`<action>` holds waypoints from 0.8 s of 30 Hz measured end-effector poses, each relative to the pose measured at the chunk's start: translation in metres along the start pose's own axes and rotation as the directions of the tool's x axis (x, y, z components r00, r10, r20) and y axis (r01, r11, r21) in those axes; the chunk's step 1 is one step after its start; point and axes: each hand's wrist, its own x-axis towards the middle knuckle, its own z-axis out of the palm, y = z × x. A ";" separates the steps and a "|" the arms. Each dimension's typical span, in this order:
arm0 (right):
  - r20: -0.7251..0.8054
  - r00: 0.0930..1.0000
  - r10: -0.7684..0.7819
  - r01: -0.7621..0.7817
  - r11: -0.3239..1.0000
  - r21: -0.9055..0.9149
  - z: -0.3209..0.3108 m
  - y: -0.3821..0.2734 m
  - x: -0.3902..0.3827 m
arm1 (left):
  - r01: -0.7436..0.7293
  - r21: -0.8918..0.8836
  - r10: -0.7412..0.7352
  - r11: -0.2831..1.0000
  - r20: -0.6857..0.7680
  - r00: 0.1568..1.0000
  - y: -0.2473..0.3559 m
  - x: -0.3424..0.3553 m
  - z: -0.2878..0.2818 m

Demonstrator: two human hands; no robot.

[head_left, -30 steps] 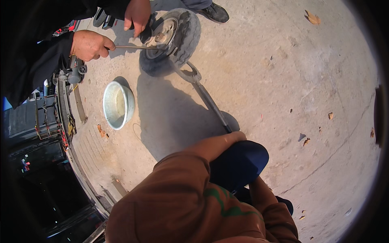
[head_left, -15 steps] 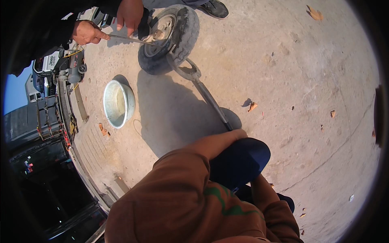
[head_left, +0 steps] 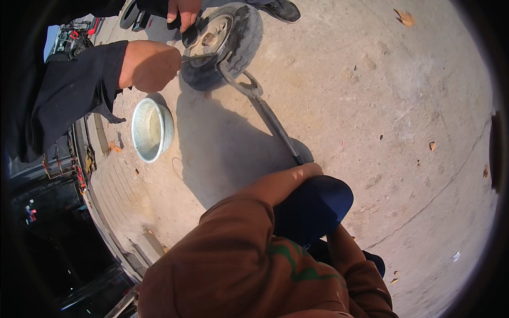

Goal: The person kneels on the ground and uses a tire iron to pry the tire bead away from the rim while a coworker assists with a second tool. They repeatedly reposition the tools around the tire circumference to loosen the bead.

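Observation:
A long metal bar with a looped, forked head (head_left: 277,125) angles down from the tyre to me. My left hand (head_left: 310,169) is closed round its near end, beside my dark blue knee. My right forearm (head_left: 344,246) runs behind that knee, which hides the hand. A worn tyre on a metal rim (head_left: 241,40) is tilted at the bar's far end. A co-worker's lower hand (head_left: 151,66) is at a thin metal rod (head_left: 199,58) reaching the rim; their other hand (head_left: 184,11) hangs over the tyre's top.
A pale plastic basin (head_left: 152,130) stands on the concrete ground (head_left: 413,106), with dry leaves around. The co-worker's shoe (head_left: 283,10) is beyond the tyre. Along the left lie dark metal structures and machinery (head_left: 74,40).
The co-worker's lower hand and dark sleeve have come down and rightward, larger in view, along with the rod. The tyre and bar sit slightly higher in the picture.

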 end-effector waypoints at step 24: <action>0.032 0.999 -0.024 0.025 1.000 -0.017 0.003 0.005 -0.002 | -0.225 0.043 0.228 0.974 -0.124 0.966 0.010 -0.024 -0.020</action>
